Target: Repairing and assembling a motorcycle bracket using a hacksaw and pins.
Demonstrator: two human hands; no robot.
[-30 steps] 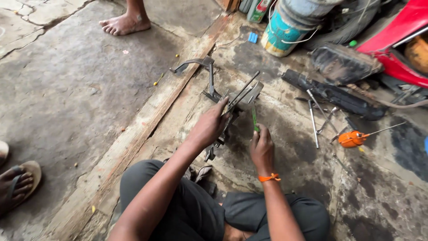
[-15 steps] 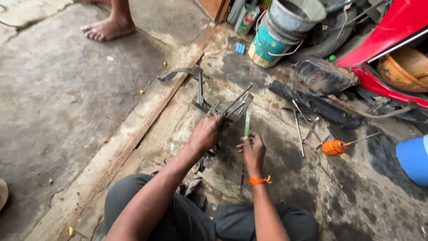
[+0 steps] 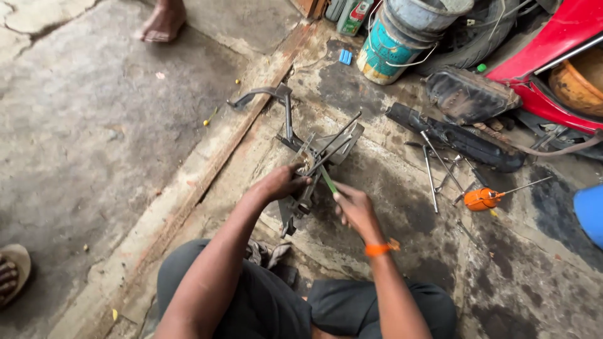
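**Both hands on a metal assembly on the workshop floor**

You crouch over a greasy metal bracket assembly [image 3: 314,166] lying mid-floor, beside a raised concrete strip [image 3: 207,169]. Your left hand [image 3: 282,183] is closed on its near end, touching it. Your right hand [image 3: 355,207] pinches a green-handled tool [image 3: 328,181], whose long axis runs up-left from the grip into the assembly. An orange-handled screwdriver [image 3: 483,199] lies well apart, rightward.

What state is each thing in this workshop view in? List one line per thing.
Left hand: gripping the metal assembly on the floor.
Right hand: holding a green-handled tool, tip at the assembly.
Orange-handled screwdriver: lying loose.
Bucket: upright.
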